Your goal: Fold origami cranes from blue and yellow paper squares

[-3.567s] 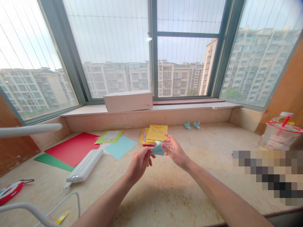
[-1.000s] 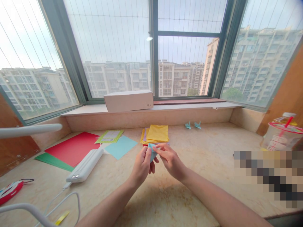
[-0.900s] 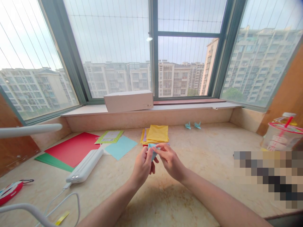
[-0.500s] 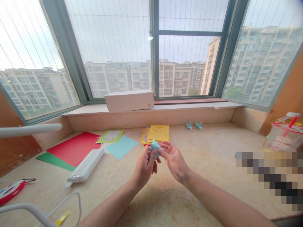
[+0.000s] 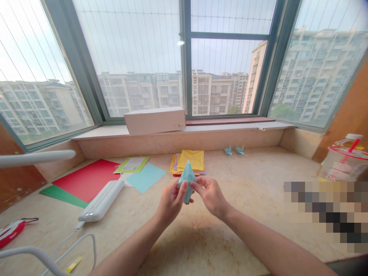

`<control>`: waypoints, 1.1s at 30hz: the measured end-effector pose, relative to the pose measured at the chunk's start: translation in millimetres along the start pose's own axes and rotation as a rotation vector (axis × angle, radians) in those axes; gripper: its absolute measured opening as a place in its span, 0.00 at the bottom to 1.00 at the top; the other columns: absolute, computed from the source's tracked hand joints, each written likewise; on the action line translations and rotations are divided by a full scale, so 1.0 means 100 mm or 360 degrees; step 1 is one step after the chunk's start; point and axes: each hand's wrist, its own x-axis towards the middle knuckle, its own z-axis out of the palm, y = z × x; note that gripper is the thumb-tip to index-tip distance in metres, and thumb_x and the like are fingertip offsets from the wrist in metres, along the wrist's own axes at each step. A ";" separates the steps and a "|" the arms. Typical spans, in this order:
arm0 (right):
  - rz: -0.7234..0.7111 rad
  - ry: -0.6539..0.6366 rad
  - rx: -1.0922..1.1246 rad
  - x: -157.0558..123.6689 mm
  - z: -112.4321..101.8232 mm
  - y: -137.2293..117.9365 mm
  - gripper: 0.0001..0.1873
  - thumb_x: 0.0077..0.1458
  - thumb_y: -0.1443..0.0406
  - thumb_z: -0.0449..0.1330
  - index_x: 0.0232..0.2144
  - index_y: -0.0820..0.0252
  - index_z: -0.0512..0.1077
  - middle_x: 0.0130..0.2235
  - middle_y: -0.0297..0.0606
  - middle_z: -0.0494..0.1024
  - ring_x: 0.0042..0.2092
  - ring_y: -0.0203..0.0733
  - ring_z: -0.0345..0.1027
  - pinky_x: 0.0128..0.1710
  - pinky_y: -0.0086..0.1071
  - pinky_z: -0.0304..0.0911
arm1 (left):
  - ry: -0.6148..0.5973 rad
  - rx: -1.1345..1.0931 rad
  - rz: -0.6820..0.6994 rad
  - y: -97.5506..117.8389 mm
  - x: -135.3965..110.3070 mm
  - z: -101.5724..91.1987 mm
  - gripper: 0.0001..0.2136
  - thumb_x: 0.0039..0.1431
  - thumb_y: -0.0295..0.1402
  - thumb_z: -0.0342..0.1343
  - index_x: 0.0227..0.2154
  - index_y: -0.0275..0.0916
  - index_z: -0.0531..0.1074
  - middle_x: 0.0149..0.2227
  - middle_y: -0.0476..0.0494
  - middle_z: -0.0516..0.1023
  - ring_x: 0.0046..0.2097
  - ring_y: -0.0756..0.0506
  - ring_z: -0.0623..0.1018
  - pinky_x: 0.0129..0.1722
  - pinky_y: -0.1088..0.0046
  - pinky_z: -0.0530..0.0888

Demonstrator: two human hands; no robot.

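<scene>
Between my two hands is a folded piece of light blue origami paper [image 5: 188, 175], a narrow diamond with its point facing up and away from me. My left hand [image 5: 173, 197] pinches its left edge, thumb on the front and fingers tucked behind. On the other edge, my right hand [image 5: 209, 194] grips it between thumb and fingers. Both hands hover above the stone counter. Just beyond them lies a stack of yellow folded paper [image 5: 192, 159], partly covered by the blue tip. Two small blue paper cranes [image 5: 228, 150] stand farther back on the right.
On the left are a flat light blue sheet [image 5: 146, 177], red paper [image 5: 86, 180], green paper [image 5: 61, 196], a green-edged packet [image 5: 132, 165] and a white power bank [image 5: 100, 201] with its cable. A white box [image 5: 155, 120] sits on the sill. At far right stands a plastic cup [image 5: 342, 163].
The blue paper has turned from a compact, tilted shape to an upright, longer diamond facing me. My right hand has closed in on its right edge. The view has shifted slightly.
</scene>
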 end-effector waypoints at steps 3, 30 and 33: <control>0.0057 -0.0061 0.0066 0.01 -0.02 0.03 0.20 0.51 0.49 0.65 0.34 0.61 0.79 0.28 0.36 0.77 0.27 0.39 0.67 0.27 0.32 0.65 | 0.0030 0.0028 0.0002 -0.01 0.00 -0.01 0.20 0.62 0.49 0.50 0.34 0.34 0.72 0.26 0.43 0.79 0.26 0.45 0.81 0.24 0.74 0.76; 0.0058 0.0012 0.0192 0.05 -0.02 0.06 0.18 0.45 0.52 0.70 0.28 0.61 0.75 0.27 0.35 0.78 0.29 0.39 0.71 0.29 0.32 0.68 | -0.0043 -0.0100 0.0018 -0.07 0.02 0.03 0.16 0.61 0.47 0.54 0.36 0.36 0.69 0.26 0.46 0.78 0.26 0.49 0.76 0.24 0.77 0.71; 0.0082 0.0144 0.0233 0.04 0.03 0.10 0.18 0.46 0.52 0.69 0.26 0.61 0.73 0.23 0.32 0.75 0.22 0.35 0.65 0.18 0.28 0.62 | -0.0067 -0.0180 -0.0074 -0.09 0.03 0.06 0.18 0.61 0.49 0.53 0.37 0.36 0.67 0.26 0.45 0.78 0.27 0.46 0.79 0.25 0.74 0.73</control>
